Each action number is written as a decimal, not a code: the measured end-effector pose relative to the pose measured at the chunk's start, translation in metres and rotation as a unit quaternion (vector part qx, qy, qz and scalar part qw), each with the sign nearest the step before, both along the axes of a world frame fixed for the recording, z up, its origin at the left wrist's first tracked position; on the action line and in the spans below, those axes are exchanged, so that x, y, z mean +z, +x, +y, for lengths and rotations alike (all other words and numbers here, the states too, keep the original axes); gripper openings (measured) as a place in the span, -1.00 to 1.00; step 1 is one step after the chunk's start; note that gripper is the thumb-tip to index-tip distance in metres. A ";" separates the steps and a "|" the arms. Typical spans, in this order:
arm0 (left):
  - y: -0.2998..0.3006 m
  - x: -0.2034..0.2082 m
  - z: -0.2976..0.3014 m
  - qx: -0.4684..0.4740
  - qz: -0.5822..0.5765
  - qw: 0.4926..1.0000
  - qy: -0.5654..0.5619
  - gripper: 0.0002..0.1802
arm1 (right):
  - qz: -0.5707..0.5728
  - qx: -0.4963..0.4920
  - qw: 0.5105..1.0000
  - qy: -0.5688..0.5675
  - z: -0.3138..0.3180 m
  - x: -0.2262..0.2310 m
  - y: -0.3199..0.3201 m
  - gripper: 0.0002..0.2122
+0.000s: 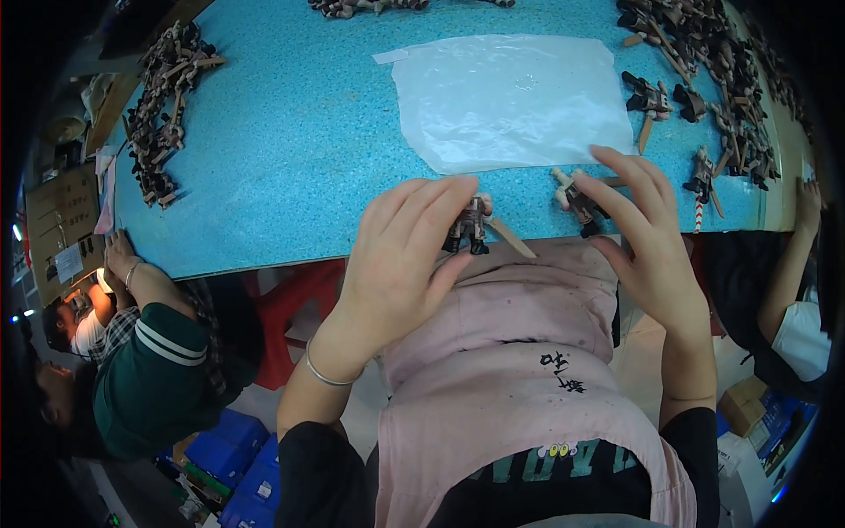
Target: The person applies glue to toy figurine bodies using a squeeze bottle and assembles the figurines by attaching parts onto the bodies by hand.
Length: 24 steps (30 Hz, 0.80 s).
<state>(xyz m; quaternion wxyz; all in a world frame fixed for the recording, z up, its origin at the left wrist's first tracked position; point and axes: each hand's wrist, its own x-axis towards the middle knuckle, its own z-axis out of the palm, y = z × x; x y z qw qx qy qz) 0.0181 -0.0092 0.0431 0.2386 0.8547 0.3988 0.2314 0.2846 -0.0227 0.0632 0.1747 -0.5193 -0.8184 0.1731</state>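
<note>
Writing: dark brushed characters stand on the pink apron (pixel 519 387), below the fingers; a green print shows on the dark shirt (pixel 546 466) at its neckline. A white label (pixel 69 262) sits on a carton (pixel 62 211) far to the left of the fingers.

Left hand (pixel 400 246): fingertips close on the head end of a toy figurine (pixel 469 222), thumb beside its boots. Long axis near vertical, boots toward the wearer. A flat tan strip (pixel 512 238) slants away at its right.

Right hand (pixel 651 229): fingers curved, thumb parted from index. A second figurine (pixel 578 202) lies between them, axis diagonal, pale head up-left, dark boots down-right toward the thumb. Contact cannot be told from this angle.

Beyond both sets of fingertips: a whitish plastic sheet (pixel 519 106) on the blue speckled table (pixel 290 150). Figurine heaps lie to either side.
</note>
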 end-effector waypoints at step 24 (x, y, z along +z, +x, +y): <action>0.011 -0.018 0.017 0.008 -0.054 0.998 0.009 -0.28 | 0.165 0.040 0.981 -0.093 0.020 -0.008 -0.022 -0.49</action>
